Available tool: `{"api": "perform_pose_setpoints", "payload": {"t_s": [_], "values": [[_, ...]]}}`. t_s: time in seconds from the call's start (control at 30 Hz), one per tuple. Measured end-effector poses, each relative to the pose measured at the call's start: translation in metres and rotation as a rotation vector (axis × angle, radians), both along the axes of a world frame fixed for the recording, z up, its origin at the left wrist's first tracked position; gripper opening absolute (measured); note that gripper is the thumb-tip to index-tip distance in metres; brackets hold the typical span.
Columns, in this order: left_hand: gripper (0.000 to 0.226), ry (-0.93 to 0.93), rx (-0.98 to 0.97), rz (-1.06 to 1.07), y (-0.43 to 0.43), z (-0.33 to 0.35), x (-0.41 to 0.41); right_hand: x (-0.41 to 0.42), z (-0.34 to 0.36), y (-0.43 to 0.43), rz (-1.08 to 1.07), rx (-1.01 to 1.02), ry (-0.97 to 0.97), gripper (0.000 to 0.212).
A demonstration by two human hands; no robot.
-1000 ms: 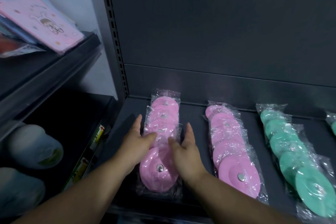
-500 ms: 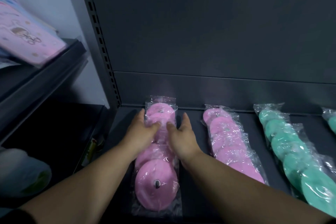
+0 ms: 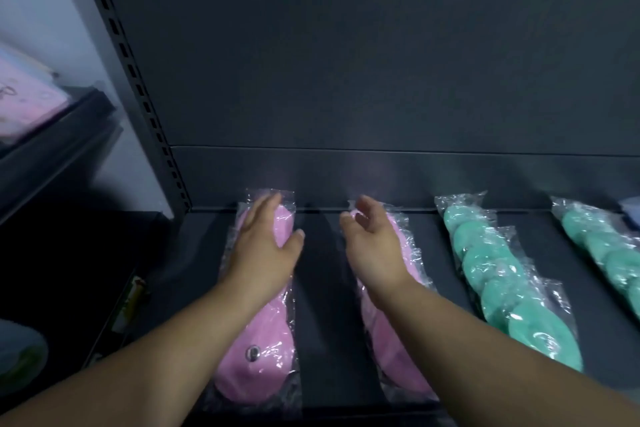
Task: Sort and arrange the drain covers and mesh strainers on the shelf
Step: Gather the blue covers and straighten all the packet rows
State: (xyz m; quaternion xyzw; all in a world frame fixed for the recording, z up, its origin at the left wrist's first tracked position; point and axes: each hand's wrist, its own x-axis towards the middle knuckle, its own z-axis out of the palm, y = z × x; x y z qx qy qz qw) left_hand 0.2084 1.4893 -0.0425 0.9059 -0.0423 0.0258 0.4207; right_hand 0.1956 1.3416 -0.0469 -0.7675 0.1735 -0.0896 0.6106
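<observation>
Two rows of pink drain covers in clear plastic bags lie front to back on the dark shelf (image 3: 325, 305). My left hand (image 3: 265, 246) rests flat, fingers straight, on the far end of the left pink row (image 3: 258, 350). My right hand (image 3: 372, 243) hovers over the far end of the second pink row (image 3: 391, 333), fingers loosely spread and holding nothing. Right of these lies a row of green drain covers (image 3: 505, 284) in bags, and another green row (image 3: 609, 250) at the far right edge.
The shelf's dark back panel (image 3: 346, 62) rises behind the rows. A slotted upright post (image 3: 138, 87) stands at the left. Beyond it is a neighbouring shelf unit with pink packaged goods (image 3: 24, 100) on top and round pale items (image 3: 17, 360) below.
Both hands slid to the back of the shelf. My right hand left the left pink row and moved over the second pink row. The view shifted right.
</observation>
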Motion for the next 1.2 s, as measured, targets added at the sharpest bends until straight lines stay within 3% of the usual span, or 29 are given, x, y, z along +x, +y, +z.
{"api": "perform_pose_setpoints", "payload": {"t_s": [0.13, 0.27, 0.37, 0.47, 0.6, 0.67, 0.73, 0.83, 0.97, 1.07, 1.13, 1.2], "values": [[0.07, 0.15, -0.098, -0.103, -0.057, -0.015, -0.041, -0.021, 0.002, -0.066, -0.135, -0.098, 0.029, 0.044], [0.082, 0.306, -0.198, -0.087, -0.098, -0.034, -0.081, -0.056, -0.01, -0.102, -0.07, -0.127, 0.157, 0.053], [0.087, 0.333, -0.215, -0.048, -0.117, -0.045, -0.092, -0.079, -0.027, -0.107, 0.088, -0.051, 0.239, 0.052], [0.071, 0.336, -0.205, -0.013, -0.126, -0.042, -0.094, -0.093, -0.036, -0.104, 0.217, 0.037, 0.275, 0.053], [0.077, 0.348, -0.223, -0.004, -0.126, -0.037, -0.099, -0.094, -0.033, -0.106, 0.306, 0.17, 0.276, 0.066], [0.074, 0.346, -0.201, 0.003, -0.127, -0.034, -0.102, -0.096, -0.029, -0.114, 0.324, 0.248, 0.253, 0.06], [0.064, 0.3, -0.152, 0.027, -0.132, -0.025, -0.106, -0.103, -0.018, -0.127, 0.343, 0.188, 0.199, 0.049], [0.068, 0.163, -0.07, 0.097, -0.147, -0.015, -0.113, -0.117, -0.005, -0.158, 0.34, -0.065, 0.054, 0.057], [0.064, -0.007, 0.003, 0.021, -0.193, -0.013, -0.135, -0.134, -0.005, -0.216, 0.161, -0.273, -0.116, 0.048], [0.072, 0.13, -0.028, -0.097, -0.233, -0.019, -0.147, -0.143, -0.011, -0.257, 0.042, -0.312, -0.006, 0.055], [0.072, 0.318, -0.136, -0.075, -0.253, -0.018, -0.15, -0.148, -0.018, -0.272, 0.081, -0.292, 0.131, 0.068], [0.063, 0.417, -0.256, -0.051, -0.268, -0.018, -0.151, -0.153, -0.023, -0.277, 0.151, -0.218, 0.209, 0.065]]}}
